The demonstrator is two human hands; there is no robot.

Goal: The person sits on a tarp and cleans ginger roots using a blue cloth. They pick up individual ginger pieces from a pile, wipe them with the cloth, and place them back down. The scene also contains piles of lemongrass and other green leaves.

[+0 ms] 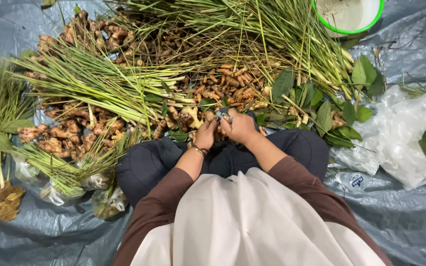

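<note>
A cream cloth [252,221] is draped over the lap. Beyond it, the left hand [205,133] and right hand [242,127] are closed together around a small root piece [221,129], beside piled turmeric [228,81] and lemongrass [99,81].

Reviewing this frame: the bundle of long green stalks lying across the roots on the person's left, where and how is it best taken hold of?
Probably around the pale, thicker butt ends of the stalk bundle, where the stems lie close together. The far end fans into loose thin blades that would slip apart. Coming from above with the left hand looks simplest, fingers wrapping across the stems, since the bundle rests flat on the ginger roots with its top side open.
</note>
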